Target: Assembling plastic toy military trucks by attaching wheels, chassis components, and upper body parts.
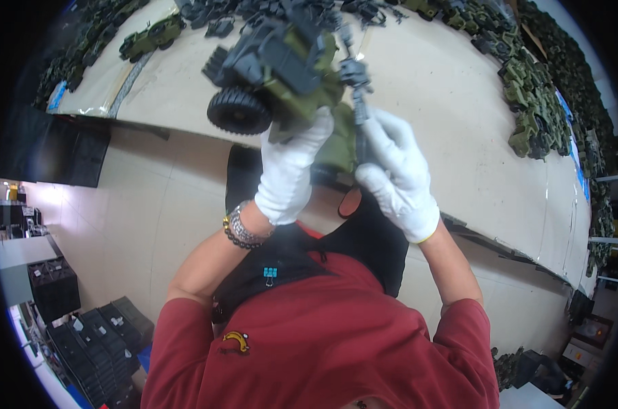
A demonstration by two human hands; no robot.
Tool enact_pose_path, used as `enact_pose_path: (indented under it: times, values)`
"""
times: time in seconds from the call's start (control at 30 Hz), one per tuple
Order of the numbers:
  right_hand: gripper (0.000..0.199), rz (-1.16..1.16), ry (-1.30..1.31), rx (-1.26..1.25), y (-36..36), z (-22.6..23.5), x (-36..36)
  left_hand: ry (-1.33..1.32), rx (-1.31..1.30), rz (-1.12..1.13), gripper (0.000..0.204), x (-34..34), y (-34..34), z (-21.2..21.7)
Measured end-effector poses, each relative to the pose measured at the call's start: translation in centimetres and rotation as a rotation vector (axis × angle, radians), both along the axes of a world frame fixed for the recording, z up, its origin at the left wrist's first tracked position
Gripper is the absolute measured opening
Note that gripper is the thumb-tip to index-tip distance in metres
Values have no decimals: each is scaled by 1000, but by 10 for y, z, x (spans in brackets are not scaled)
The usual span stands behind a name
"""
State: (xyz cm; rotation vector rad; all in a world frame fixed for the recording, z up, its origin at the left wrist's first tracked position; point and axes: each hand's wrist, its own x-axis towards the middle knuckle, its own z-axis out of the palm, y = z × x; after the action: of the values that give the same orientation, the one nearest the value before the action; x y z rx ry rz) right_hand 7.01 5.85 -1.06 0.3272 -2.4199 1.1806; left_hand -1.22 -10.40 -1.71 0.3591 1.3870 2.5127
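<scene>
An olive-green toy military jeep (292,88) with dark grey parts and a black wheel (239,110) is held up, tilted, in front of me over the near edge of the table. My left hand (292,167), in a white glove, is closed around its underside. My right hand (401,174), also gloved in white, is at the jeep's right side, with its fingers at the lower end of a slim grey toy gun (354,75). Whether the gun is fixed to the jeep cannot be made out. Part of the jeep is blurred.
The pale table (438,88) curves around me. Loose dark grey parts (220,26) lie at its far side. Another green jeep (152,39) stands at the far left; several more (537,102) crowd the right side. Black crates (98,341) are stacked on the floor, lower left.
</scene>
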Motion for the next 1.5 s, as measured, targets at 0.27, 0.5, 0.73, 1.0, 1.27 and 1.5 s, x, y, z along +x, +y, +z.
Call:
enact_pose_path:
  times: [0.27,0.5,0.73,1.0,1.27,1.5]
  values:
    - [106,-160,412,178,-19,32,-6,-530,391,-306,62,6,5,55]
    - [76,-209,683,13,-18,23,-36,-639,409,-275,57,33,5,58]
    - [74,-95,562,-69,-21,21,-47,-703,449,-260,55,30,-8,59]
    - [37,-326,9,-13,56,16,-128,-354,-70,-5,51,-127,-96,67]
    - [73,-621,-112,418,213,-36,-306,231,54,354,93,-373,-210,201]
    - [88,-612,-367,509,207,-54,-371,491,-623,230,77,-216,-110,38]
